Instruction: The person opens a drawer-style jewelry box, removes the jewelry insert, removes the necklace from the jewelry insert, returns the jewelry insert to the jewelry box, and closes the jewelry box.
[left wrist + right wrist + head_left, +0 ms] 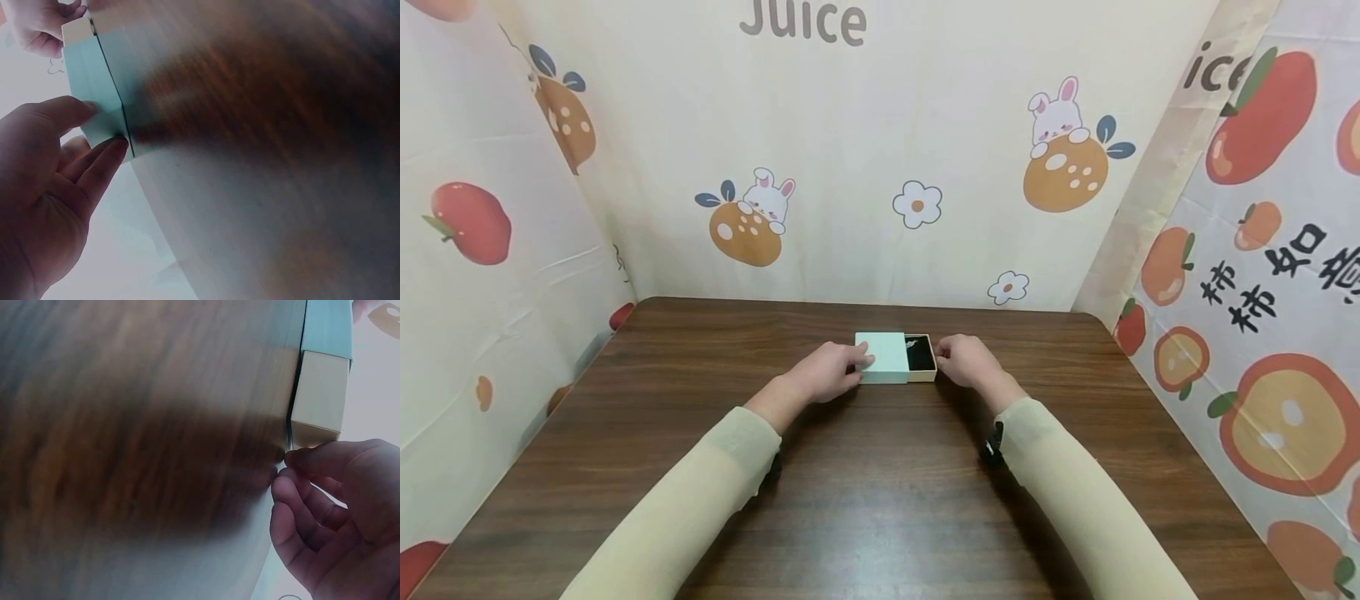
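Toward the far edge of a dark brown wood-grain table (872,483), a pale mint-green, square-edged box sleeve (884,357) is lying with a tan, black-lined tray (922,377) poking out of its right end. Sleeve and tray are sharing one long axis, running left to right between the hands. The left hand (826,372) is pinching the sleeve's left end, thumb on top. The right hand (968,362), nearer the tray, is curling its fingers narrowly beside the tray's outer end; whether they are touching, I cannot tell.

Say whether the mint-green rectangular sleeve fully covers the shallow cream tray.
No, the cream tray sticks out right of the mint-green sleeve.
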Tool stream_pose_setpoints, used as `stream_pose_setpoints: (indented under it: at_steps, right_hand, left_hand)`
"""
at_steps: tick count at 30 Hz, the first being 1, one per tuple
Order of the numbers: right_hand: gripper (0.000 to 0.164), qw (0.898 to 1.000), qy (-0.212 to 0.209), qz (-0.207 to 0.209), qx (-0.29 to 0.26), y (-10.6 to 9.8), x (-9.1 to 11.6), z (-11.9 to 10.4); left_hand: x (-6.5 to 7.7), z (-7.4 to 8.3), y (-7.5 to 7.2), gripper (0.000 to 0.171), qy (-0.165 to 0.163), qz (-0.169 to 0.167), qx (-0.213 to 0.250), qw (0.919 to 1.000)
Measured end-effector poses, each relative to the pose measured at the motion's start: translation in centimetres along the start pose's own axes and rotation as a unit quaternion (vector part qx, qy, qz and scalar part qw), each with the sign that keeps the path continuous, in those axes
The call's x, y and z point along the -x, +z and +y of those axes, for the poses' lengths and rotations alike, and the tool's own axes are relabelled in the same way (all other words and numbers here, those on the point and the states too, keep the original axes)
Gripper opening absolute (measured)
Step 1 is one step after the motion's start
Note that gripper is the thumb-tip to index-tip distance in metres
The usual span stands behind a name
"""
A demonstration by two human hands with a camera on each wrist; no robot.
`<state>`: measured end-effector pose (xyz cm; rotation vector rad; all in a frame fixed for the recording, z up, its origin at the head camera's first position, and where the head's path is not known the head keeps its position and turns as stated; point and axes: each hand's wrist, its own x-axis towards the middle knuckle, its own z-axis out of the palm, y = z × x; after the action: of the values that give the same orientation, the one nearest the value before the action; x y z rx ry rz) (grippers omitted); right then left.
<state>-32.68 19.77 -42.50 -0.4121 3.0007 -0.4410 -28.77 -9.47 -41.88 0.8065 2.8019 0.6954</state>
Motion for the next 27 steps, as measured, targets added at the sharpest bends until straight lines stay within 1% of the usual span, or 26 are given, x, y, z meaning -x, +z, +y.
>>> stream_pose_setpoints:
  at_steps: [8,16,22,27]
  right_hand:
    - [0.016,1.0,-0.002,0.004,0.001,-0.1,0.2,0.5]
    - [0.016,1.0,0.003,0.005,-0.012,0.0,0.2,1.1]
    - [0.016,0.999,0.016,-0.008,-0.038,0.0,0.2,1.4]
    - [0.015,0.999,0.014,-0.003,-0.039,0.0,0.3,1.6]
  left_hand:
    - [0.1,0.1,-0.1,0.045,0.002,0.0,-0.005,1.0]
    - [0.1,0.2,-0.1,0.045,-0.001,-0.004,-0.004,1.0]
    - [0.0,0.0,0.0,0.046,0.001,-0.004,-0.007,1.0]
    - [-0.1,-0.5,0.1,0.047,0.003,-0.001,-0.007,1.0]
